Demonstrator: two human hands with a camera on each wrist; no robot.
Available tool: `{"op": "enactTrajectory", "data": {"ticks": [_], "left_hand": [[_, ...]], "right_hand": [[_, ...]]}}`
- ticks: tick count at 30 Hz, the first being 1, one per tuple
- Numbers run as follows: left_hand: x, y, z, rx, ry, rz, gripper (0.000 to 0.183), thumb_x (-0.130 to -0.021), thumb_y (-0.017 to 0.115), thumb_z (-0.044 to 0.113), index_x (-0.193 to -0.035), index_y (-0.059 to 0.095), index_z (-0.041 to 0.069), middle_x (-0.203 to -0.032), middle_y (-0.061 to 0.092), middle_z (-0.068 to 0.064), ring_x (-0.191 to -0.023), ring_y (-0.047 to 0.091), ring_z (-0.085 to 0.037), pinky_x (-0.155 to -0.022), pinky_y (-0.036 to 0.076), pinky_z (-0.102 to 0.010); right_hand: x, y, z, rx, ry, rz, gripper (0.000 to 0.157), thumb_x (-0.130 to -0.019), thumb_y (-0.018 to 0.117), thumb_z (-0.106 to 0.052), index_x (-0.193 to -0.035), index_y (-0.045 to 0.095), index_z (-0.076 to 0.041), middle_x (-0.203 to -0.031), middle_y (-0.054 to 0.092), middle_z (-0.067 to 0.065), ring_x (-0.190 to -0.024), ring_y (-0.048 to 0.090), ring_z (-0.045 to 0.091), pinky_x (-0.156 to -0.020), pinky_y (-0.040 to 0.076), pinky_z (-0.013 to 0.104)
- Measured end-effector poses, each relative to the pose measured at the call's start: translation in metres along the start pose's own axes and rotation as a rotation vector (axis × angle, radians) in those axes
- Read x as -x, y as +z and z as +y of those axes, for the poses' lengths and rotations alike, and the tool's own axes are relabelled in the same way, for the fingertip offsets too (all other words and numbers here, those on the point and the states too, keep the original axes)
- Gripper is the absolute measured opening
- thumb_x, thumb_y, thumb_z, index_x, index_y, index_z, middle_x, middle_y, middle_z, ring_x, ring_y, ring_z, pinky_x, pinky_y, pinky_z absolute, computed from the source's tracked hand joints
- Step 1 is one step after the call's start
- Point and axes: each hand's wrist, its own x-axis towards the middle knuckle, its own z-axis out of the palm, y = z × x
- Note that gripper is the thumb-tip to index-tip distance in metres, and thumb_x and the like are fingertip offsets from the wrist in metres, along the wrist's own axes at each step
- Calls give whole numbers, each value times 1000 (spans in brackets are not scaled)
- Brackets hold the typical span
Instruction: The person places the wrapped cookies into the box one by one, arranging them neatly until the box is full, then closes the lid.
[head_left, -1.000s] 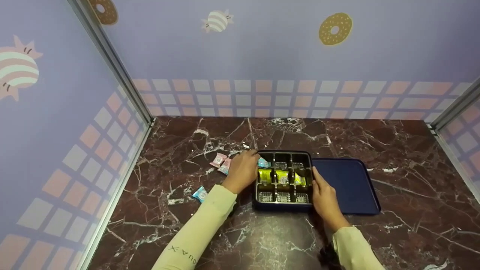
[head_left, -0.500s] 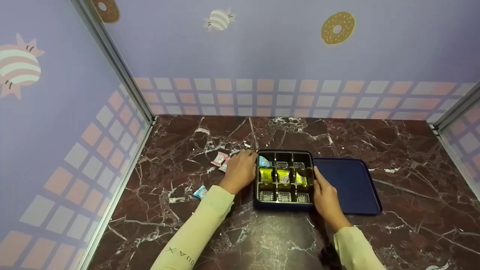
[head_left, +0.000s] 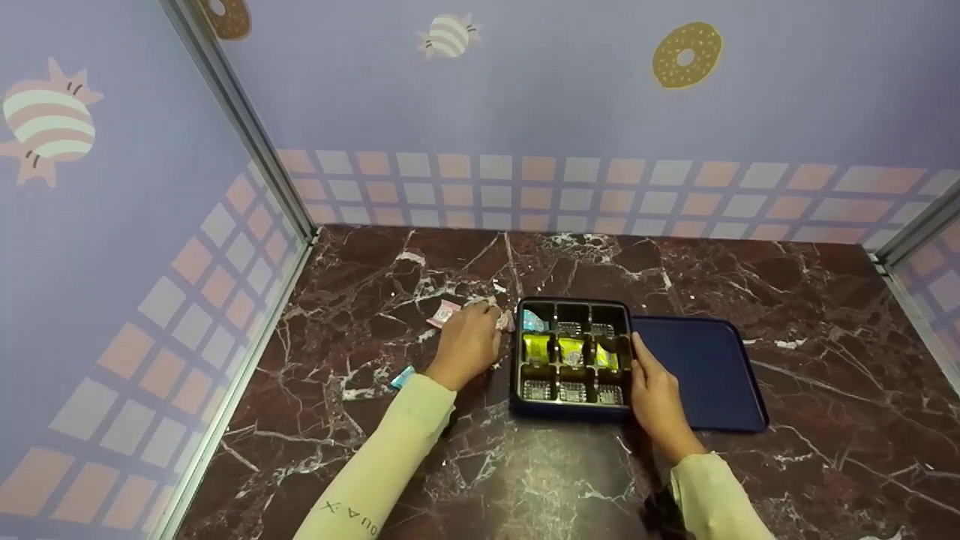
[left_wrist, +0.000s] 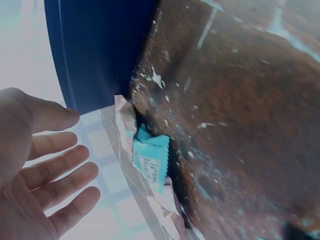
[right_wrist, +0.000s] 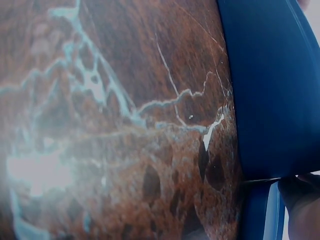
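My left hand (head_left: 469, 341) reaches over the loose wrapped candies left of the box, fingers relaxed and apart with nothing between them. Near its fingertips the left wrist view shows a blue-wrapped candy (left_wrist: 151, 157) between two pink ones (left_wrist: 126, 120). Another pink candy (head_left: 444, 313) pokes out behind the hand in the head view. A dark blue box (head_left: 574, 411) has a divided insert: a blue candy (head_left: 534, 321) in the back left compartment, yellow-green candies (head_left: 571, 351) across the middle row. My right hand (head_left: 658, 394) rests against the box's right wall, fingers fairly straight along it.
The dark blue lid (head_left: 701, 375) lies flat right of the box, beside the right hand. A separate blue candy (head_left: 403, 376) sits near the left sleeve. Patterned panels (head_left: 570, 187) border the marbled table (head_left: 555, 480) at the back and sides.
My left hand has drawn back leftward from the box's edge to the loose candies, uncovering the blue candy in the back left compartment. The right hand stays at the box's side.
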Motion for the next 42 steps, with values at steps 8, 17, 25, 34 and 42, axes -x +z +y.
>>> {"op": "enactTrajectory", "data": {"ticks": [8,17,25,34,42], "left_hand": [[12,-5,-13,-6,-38,-23,16,-74,74,13,-87,66,6,-84,65,-8,-74,64,-29,-63,52,-44],[24,-10,-24,-19,-52,-33,25,-73,75,14,-95,67,6,-92,68,-9,-79,66,-30,-66,54,-45],[34,-17,-34,-26,-64,-84,22,-75,74,16,-93,67,4,-90,68,-12,-77,65,-33,-64,52,-50],[44,-22,-44,-43,-114,-135,23,-78,74,20,-94,68,4,-94,69,-12,-80,66,-33,-67,53,-49],[60,-31,-53,-39,-128,-196,33,-78,77,24,-102,68,4,-93,68,-14,-77,66,-35,-65,53,-50]], "right_hand": [[1,0,-2,-1,-9,11,49,-100,44,-6,-148,37,-9,-146,43,20,-133,45,38,-109,37,52],[2,-1,1,1,-5,1,49,-101,43,-7,-149,36,-9,-147,42,21,-133,44,38,-108,37,53],[0,-1,1,-13,-6,-7,49,-101,43,-7,-149,35,-9,-147,42,21,-134,43,38,-110,36,51],[-4,-1,0,-16,-22,-12,48,-101,42,-7,-149,35,-9,-147,42,21,-135,43,38,-110,36,52],[0,1,1,-25,7,-23,49,-102,41,-8,-150,33,-10,-148,40,21,-136,41,37,-110,36,52]]}}
